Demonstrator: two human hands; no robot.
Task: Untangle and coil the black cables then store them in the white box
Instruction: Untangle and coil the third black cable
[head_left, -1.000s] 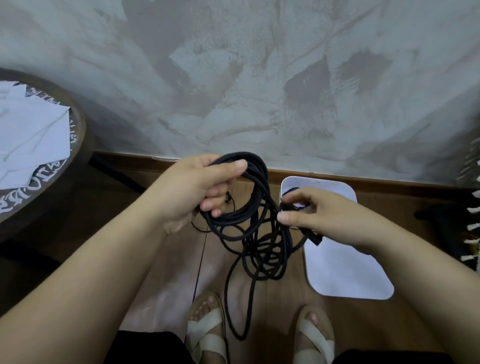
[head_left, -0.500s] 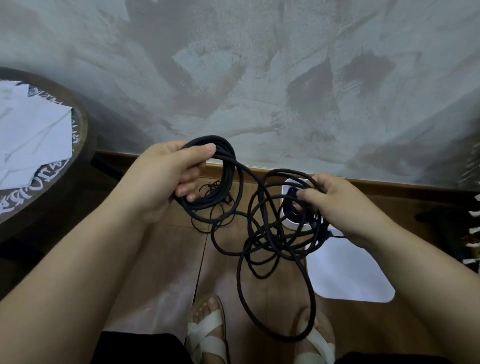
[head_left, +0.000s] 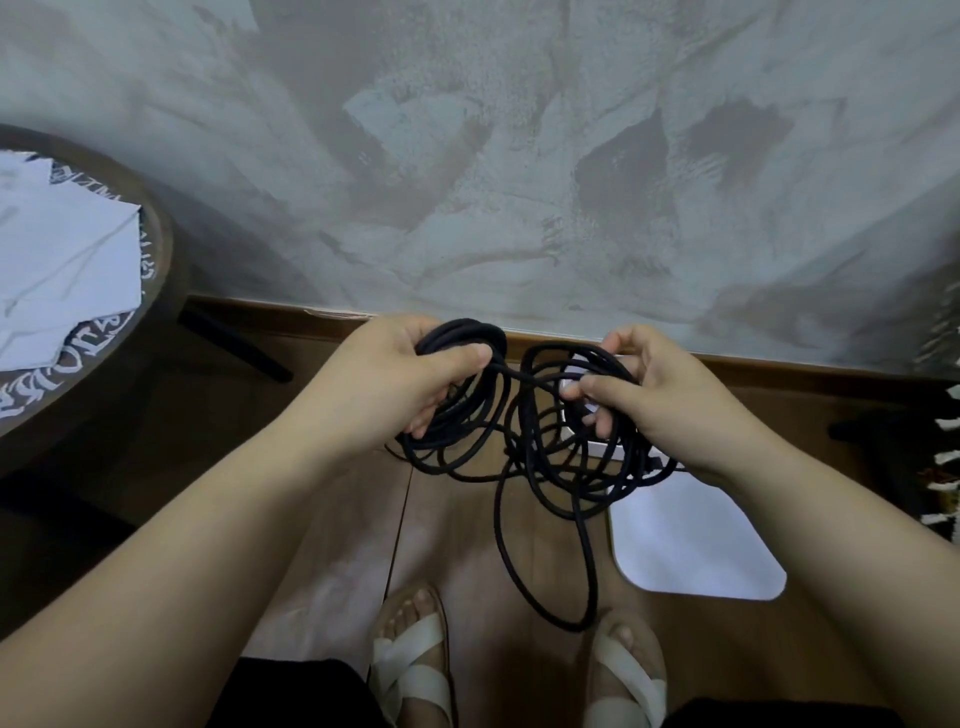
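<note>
The person stands facing a mottled grey wall (head_left: 519, 156), looking down, with the black cables (head_left: 540, 447) held up between both hands above the wooden floor (head_left: 467, 545). The left hand (head_left: 395, 384) has its grip closed round a tighter bunch of loops, thumb pressed across the top of them. The right hand (head_left: 660, 400) has its fingers curled through a looser, wider tangle, thumb and forefinger pinched on a strand. A single strand runs across the gap between the two bunches. From the tangle one long loop hangs down and ends just beside the right sandal (head_left: 628, 675); the left sandal (head_left: 410, 670) is a little apart from it.

The white box (head_left: 691, 540) lies on the floor below the right hand, near the wooden skirting, its far end hidden behind the cables and the hand. Off to the left is a dark round counter (head_left: 158, 244) with white paper sheets (head_left: 62, 260) lying on it.
</note>
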